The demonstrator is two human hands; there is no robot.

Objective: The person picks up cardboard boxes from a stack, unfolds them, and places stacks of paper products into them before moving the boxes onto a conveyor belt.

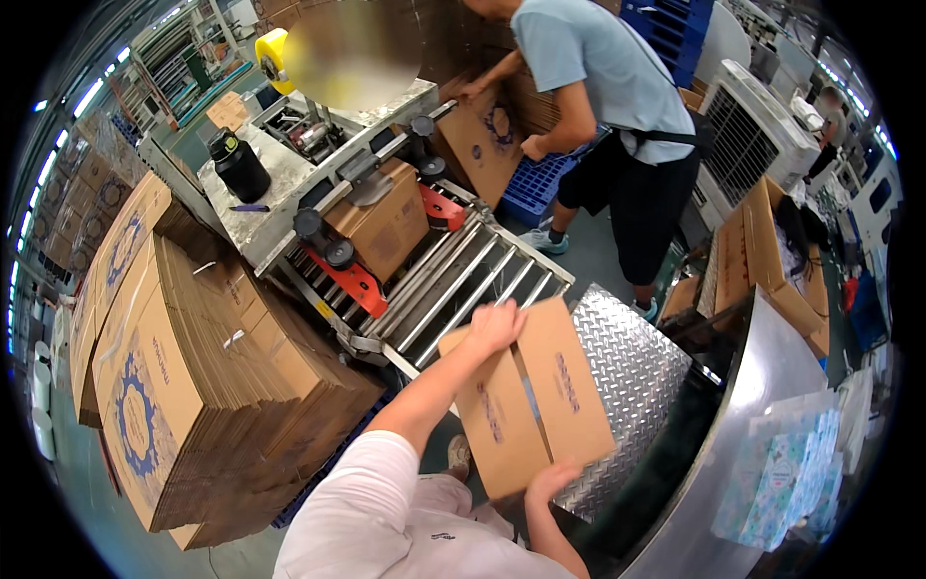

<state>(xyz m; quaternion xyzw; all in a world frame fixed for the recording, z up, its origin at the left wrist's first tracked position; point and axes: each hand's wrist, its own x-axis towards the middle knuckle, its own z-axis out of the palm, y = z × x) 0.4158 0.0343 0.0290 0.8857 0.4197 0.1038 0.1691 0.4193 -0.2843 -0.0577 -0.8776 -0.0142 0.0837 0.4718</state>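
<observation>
The closed cardboard box (pixel 531 400) sits tilted between both hands, long axis running near to far toward the roller conveyor (pixel 463 280), left hand (pixel 497 326) flat on its far top edge, right hand (pixel 552 480) gripping the near corner, fingers underneath hidden.

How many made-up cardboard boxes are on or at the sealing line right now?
2: one closed box tilted between the left hand and right hand at the roller conveyor; one box inside the taping machine. Others may be hidden behind it.
</observation>
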